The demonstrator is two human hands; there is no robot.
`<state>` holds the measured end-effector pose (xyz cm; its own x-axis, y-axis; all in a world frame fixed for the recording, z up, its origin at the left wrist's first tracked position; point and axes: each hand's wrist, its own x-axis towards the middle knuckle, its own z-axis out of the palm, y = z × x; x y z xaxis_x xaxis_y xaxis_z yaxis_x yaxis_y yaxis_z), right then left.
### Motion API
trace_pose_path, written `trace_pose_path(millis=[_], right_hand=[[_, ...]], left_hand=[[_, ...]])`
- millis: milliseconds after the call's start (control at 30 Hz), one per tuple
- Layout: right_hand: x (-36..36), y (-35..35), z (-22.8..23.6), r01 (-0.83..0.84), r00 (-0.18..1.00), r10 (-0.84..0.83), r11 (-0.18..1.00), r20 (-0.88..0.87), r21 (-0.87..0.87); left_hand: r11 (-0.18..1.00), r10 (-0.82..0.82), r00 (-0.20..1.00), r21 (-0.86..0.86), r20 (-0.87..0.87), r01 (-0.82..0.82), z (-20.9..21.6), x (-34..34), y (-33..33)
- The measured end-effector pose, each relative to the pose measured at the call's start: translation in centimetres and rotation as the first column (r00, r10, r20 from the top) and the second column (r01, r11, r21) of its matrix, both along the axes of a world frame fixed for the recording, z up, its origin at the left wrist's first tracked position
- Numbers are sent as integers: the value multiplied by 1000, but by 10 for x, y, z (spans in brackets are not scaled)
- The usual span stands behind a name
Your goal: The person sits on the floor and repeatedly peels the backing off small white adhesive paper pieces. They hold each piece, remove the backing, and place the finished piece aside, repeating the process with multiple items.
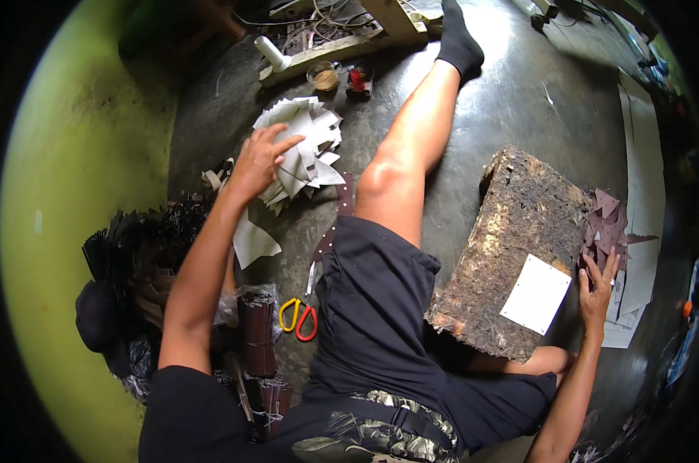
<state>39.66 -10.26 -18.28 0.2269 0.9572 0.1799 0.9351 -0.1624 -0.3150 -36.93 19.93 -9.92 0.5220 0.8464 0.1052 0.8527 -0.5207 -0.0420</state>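
Head view, looking straight down at a seated person on a dark concrete floor (519, 100). Left hand (258, 160) stretched out to the pile of pale cut pieces (303, 150), fingers (281, 143) spread and pressing down on the topmost sheets, not curled shut around any one. Pile fanned out on the floor just left of the bare left leg (407, 147), which ends in a black sock (459, 42). One loose pale piece (253, 241) lying under the forearm, nearer the body.

Right hand (599, 289) over at the far edge of the worn, crusted cutting block (511, 247), fingers loosely bent, tips touching the heap of dark purplish scraps (608, 224); whether anything is pinched there, cannot tell. White square sheet (536, 293) flat on the block's near corner, just beside that hand.

Scissors with yellow and red handles (298, 318) on the floor beside the black shorts (372, 309). Bundles of dark strips (257, 339) stacked by the left elbow. Glass of brownish liquid (323, 76) upright beyond the pile, near a wooden plank (326, 50). Large pale sheets (643, 177) along the right rim.
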Motion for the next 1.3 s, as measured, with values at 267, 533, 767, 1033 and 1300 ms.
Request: trace_pose_path(millis=[267,533,767,1033,1300], right_hand=[[-46,-57,64,160,978,-150,985,-144,58],[-84,-84,58,281,920,-253,958,-300,55],[-98,-93,76,368,877,-334,929,-345,35],[-136,-74,115,494,711,-378,869,-593,37],[-189,-48,159,251,56,-31,968,-998,-16]], left_hand=[[897,268,946,-405,184,-175,-6,-37,67],[897,306,895,-412,324,-157,-7,-34,65],[853,396,801,-503,449,-140,18,-44,56],[882,272,695,-461,666,96,185,78,-33],[480,44,690,-621,723,620,120,376,-173]])
